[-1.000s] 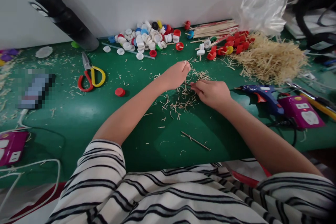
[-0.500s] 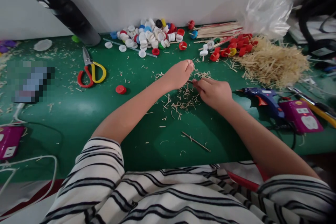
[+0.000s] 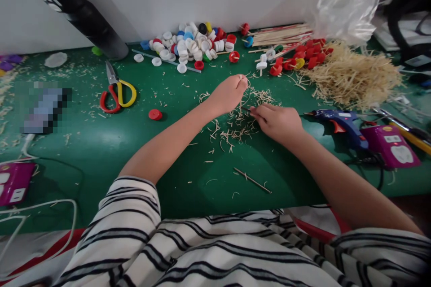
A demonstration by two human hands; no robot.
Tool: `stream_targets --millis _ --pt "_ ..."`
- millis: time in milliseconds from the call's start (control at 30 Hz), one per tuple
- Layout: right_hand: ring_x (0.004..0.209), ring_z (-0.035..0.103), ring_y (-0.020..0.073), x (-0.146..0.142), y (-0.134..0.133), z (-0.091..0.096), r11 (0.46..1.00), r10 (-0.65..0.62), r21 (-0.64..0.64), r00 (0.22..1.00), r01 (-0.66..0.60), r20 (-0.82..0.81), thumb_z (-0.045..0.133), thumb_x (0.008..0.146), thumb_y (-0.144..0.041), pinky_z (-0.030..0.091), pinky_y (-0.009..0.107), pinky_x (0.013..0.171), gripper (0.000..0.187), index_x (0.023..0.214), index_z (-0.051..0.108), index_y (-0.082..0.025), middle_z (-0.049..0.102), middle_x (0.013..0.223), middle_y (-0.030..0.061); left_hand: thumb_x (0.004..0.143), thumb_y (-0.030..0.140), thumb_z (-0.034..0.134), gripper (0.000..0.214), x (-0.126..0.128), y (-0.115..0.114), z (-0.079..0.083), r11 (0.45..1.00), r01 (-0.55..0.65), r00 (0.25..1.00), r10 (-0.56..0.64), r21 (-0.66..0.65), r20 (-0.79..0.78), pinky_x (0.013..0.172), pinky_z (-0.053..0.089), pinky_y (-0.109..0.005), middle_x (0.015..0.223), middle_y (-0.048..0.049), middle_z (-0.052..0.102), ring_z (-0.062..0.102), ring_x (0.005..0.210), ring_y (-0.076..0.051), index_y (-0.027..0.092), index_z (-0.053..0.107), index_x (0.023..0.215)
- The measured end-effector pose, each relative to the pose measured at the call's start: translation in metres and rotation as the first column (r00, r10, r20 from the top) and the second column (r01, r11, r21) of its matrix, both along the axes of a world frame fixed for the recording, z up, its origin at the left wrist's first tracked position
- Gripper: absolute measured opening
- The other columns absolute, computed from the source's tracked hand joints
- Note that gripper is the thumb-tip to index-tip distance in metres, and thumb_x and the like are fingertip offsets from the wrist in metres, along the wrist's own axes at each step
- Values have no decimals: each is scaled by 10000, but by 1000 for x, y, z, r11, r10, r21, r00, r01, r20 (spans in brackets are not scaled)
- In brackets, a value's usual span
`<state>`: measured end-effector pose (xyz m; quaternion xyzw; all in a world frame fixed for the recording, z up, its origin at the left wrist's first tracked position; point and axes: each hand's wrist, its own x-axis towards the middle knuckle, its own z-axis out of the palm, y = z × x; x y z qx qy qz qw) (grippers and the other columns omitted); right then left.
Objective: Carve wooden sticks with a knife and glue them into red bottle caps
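My left hand (image 3: pixel 230 93) is closed in a pinch over the green table; a pale bit shows at its fingertips, too small to make out. To its right, my right hand (image 3: pixel 278 122) is closed round a thin dark tool (image 3: pixel 245 109), whose narrow end points left toward my left hand. The tool's handle is hidden in the fingers. Curled pale wood shavings (image 3: pixel 237 132) lie under and between both hands. Nearer to me rests a thin metal rod (image 3: pixel 252 180). A red bottle cap (image 3: pixel 155 115) sits left of my left forearm.
Scissors (image 3: pixel 117 89) with red and yellow handles lie left. A pile of bottle caps (image 3: pixel 188 47) and wooden sticks (image 3: pixel 279 36) line the back. On the right are a straw-like heap (image 3: pixel 357 76), a blue glue gun (image 3: pixel 343 123) and a purple power socket (image 3: pixel 390 145). A black bottle (image 3: pixel 87 18) stands back left.
My right hand has drawn slightly right, away from my left hand, and more of the thin dark tool shows. My left hand has hardly moved. The view has shifted slightly.
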<state>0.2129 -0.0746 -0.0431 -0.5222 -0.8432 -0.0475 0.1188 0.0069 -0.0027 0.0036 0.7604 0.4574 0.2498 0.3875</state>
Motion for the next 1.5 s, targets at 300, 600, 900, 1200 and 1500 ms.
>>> stream_targets --millis 300,600,900,1200,1500 --pt "791 719 163 -2 -1 4 997 17 81 998 -12 -57 426 1118 -391 280 307 568 440 905 769 -217 834 940 36 1127 273 313 371 2 -2 -1 1000 1 1000 -1 17 11 724 341 -372 721 -11 440 408 664 -167 250 365 760" --pt "764 684 163 -8 12 -1 998 8 57 999 -6 -34 440 1115 -403 253 311 579 412 921 750 -213 819 942 49 1130 287 331 413 3 -1 -5 999 -40 998 39 27 41 703 330 -358 693 -2 445 424 648 -153 243 386 724" --pt "731 665 172 0 3 -2 1000 5 -26 1000 -4 29 430 1095 -403 212 316 563 419 909 754 -215 823 932 47 1137 331 336 442 2 2 -8 998 -52 998 51 31 37 686 331 -353 657 3 449 404 620 -143 238 380 706" --pt "827 731 165 -5 5 4 997 2 80 998 3 -63 418 1124 -389 288 309 584 436 933 771 -220 838 972 25 1131 313 352 427 3 -1 -5 999 -24 999 23 40 40 669 299 -372 647 20 391 378 590 -144 245 388 711" --pt "785 706 166 -7 11 -1 999 6 50 997 -3 -75 433 1111 -380 272 321 583 405 921 749 -211 830 966 39 1145 325 351 457 4 1 -7 998 -46 999 45 47 22 680 293 -365 634 18 390 368 596 -146 247 366 695"
